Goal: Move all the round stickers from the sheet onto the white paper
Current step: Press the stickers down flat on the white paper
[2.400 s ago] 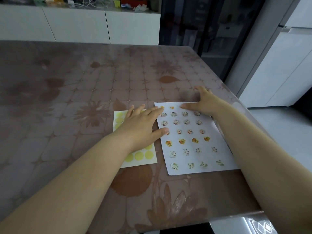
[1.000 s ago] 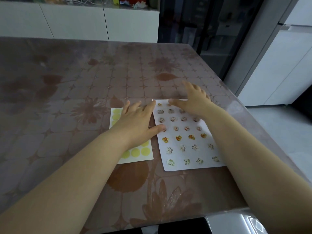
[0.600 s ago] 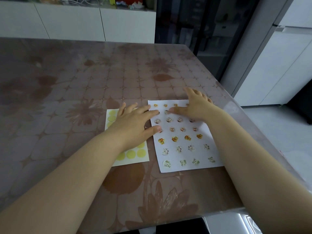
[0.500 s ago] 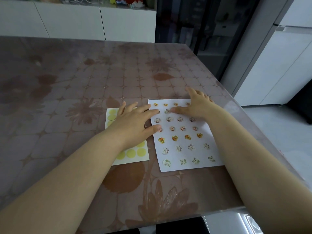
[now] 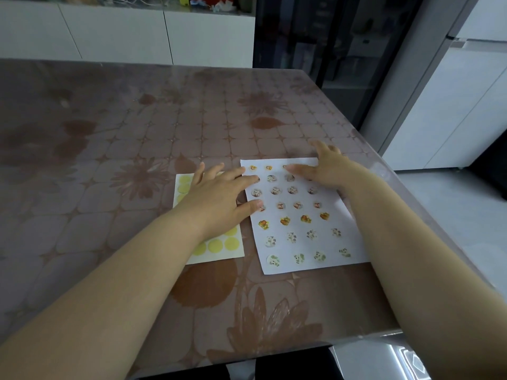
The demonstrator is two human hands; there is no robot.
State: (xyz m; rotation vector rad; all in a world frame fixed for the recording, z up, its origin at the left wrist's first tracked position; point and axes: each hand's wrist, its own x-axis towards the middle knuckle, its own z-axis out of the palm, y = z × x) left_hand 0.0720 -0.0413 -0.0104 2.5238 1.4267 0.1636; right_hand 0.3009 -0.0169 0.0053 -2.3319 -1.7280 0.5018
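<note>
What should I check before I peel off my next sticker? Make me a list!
1. White paper lies flat on the table: ok.
2. Sticker sheet sits beside the paper, a gap between them: ok.
3. Left hand rests flat on the sheet, steadying it: ok.
4. Right hand holds no sticker: cannot tell; it rests at the paper's far edge.
5. All yellow stickers moved: not ok; several are on the sheet.
</note>
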